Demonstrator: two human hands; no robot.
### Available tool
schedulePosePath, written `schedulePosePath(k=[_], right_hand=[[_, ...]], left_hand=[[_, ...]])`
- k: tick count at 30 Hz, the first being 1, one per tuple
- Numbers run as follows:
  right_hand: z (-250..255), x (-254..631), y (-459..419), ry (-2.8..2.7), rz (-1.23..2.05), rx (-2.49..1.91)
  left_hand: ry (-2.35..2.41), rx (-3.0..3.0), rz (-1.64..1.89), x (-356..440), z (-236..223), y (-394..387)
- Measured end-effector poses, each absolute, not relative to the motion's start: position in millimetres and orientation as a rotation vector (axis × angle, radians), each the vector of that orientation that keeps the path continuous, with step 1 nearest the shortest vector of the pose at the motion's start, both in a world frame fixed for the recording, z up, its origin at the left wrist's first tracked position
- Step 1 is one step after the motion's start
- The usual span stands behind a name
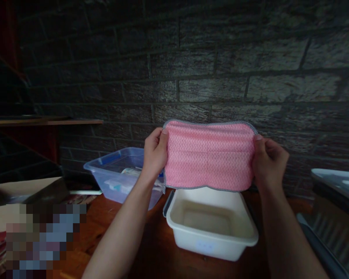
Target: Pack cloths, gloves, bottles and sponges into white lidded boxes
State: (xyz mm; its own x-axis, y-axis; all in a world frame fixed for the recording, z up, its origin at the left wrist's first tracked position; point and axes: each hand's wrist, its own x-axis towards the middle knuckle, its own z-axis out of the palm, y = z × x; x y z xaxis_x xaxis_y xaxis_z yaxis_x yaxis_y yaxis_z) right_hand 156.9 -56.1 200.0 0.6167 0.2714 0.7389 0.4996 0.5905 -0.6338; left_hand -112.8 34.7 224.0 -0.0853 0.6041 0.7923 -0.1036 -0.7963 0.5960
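Observation:
A pink textured cleaning cloth [208, 157] with a dark checked edging hangs stretched between my two hands. My left hand [156, 152] pinches its upper left corner, thumb on the near side. The upper right corner is gripped by my right hand [269, 159], also with the thumb toward me. Below the cloth a white plastic basin [213, 242] stands on the wooden table; the part of its inside that shows holds nothing I can make out. The cloth's lower edge covers the view of the basin's far rim.
Left of the basin stands a clear bluish plastic bin [112, 168] with pale items inside. A cardboard box [31, 190] lies farther left, under a wooden shelf [46, 122]. A lidded container [337, 193] is at the right. The dark brick wall [192, 62] rises behind.

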Motion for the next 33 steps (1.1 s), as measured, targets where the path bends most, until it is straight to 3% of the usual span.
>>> schedulePosePath(k=[11,33], right_hand=[[198.9,149.7,-57.0,-0.944,0.085,-0.898],[197.7,164.5,-49.0,-0.809,-0.138,-0.763]], left_hand=[[0.44,1.6,1.834,-113.2,220.4,39.8],[0.487,1.669,1.949,-114.0,218.0,46.8]])
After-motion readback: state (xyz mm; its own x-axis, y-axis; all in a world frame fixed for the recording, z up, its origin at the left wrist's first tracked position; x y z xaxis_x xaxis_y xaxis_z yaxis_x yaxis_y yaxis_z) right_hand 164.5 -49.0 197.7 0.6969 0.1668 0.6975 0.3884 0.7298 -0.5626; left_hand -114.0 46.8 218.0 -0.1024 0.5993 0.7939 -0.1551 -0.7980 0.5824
